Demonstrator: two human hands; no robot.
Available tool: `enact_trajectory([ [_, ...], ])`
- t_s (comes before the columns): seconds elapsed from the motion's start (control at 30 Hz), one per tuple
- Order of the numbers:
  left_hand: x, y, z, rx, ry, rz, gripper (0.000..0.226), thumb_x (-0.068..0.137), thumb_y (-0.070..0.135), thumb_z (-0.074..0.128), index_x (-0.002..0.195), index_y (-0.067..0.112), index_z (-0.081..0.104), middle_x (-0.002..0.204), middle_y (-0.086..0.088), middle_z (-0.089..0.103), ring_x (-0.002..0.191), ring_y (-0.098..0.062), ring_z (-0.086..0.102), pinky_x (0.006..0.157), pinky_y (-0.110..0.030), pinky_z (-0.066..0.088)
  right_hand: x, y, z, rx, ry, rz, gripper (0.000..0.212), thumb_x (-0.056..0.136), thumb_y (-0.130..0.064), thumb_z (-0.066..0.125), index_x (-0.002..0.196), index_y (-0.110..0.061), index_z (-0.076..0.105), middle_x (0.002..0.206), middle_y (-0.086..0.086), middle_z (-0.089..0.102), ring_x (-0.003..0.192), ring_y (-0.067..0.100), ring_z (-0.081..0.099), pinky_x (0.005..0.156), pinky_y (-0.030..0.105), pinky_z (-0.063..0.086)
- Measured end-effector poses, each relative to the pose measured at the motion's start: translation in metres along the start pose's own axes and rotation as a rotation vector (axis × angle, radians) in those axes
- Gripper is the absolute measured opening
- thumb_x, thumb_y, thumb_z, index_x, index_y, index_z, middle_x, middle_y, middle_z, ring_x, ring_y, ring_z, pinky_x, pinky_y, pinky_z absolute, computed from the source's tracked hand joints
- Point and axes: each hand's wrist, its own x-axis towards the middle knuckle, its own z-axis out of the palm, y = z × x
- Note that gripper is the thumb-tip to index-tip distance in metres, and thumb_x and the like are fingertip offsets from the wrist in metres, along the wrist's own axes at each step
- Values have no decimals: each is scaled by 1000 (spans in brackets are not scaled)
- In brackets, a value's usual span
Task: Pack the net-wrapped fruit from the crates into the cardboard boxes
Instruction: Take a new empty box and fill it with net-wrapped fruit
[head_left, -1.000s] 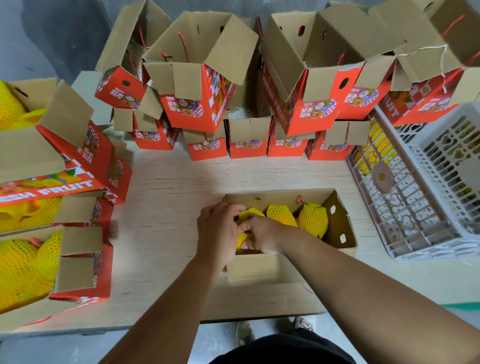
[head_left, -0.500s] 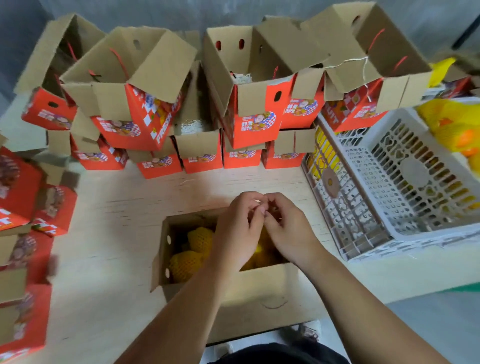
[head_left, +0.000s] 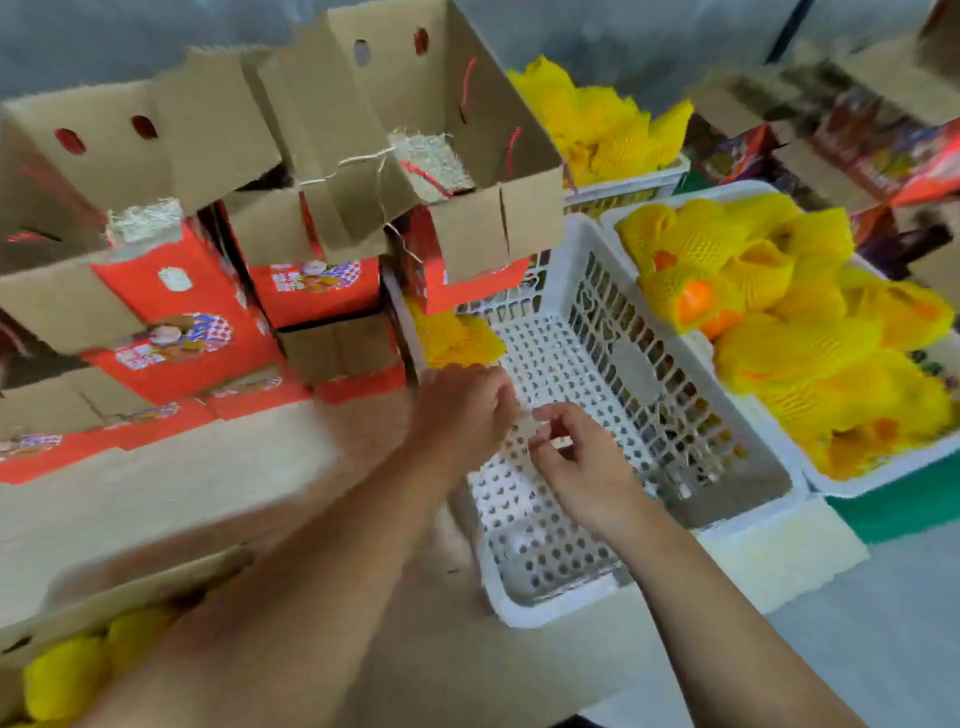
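My left hand (head_left: 462, 410) and my right hand (head_left: 576, 467) hover close together over the near end of a white plastic crate (head_left: 550, 608), fingers loosely curled and fingertips almost touching. I see nothing in either hand. A yellow net-wrapped fruit (head_left: 452, 338) lies in that crate's far left corner. To the right, a second white crate (head_left: 883, 473) is heaped with net-wrapped fruit (head_left: 779, 312), some showing orange skin. At the bottom left, an open cardboard box (head_left: 130, 592) holds yellow netted fruit (head_left: 67, 670). The view is motion-blurred.
Open red-and-brown cardboard boxes (head_left: 182, 312) are stacked at the back of the wooden table (head_left: 156, 493). Another crate with yellow nets (head_left: 597, 124) stands at the back. A white foam sheet (head_left: 779, 556) lies beside the near crate.
My view has swung right, from the box to the crates. Both hands have left the box and moved over the nearly bare crate, still close together.
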Motion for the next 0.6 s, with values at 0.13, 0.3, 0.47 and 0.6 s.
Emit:
enact_trajectory([
  [0.13, 24, -5, 9, 430, -178, -59, 23, 92, 41, 53, 94, 28, 71, 92, 5, 73, 102, -24, 62, 99, -43, 31, 69, 17, -2, -238, -282, 84, 46, 101, -33, 56, 146, -25, 44, 137, 0, 57, 100, 16, 64, 71, 23, 43],
  [0.3, 30, -4, 15, 569, -229, -128, 34, 92, 49, 51, 97, 25, 73, 94, 3, 72, 103, -21, 62, 101, -41, 30, 157, -6, 45, -186, -277, -61, 68, 95, -9, 61, 156, -21, 35, 155, 8, 46, 130, 26, 54, 94, 27, 43],
  [0.47, 30, -5, 19, 515, -276, -199, 32, 95, 44, 41, 92, 32, 70, 82, 9, 66, 102, -17, 56, 105, -36, 19, 222, -20, 81, -69, -293, -21, 69, 92, -28, 66, 152, -15, 35, 144, 14, 48, 136, 34, 41, 105, 41, 42],
  [0.6, 29, -5, 20, 508, -290, -219, 36, 97, 43, 37, 102, 33, 71, 89, 11, 69, 103, -17, 53, 103, -36, 19, 240, -31, 104, 142, -267, 124, 84, 77, -51, 78, 147, -21, 41, 135, 7, 44, 121, 23, 37, 96, 31, 37],
])
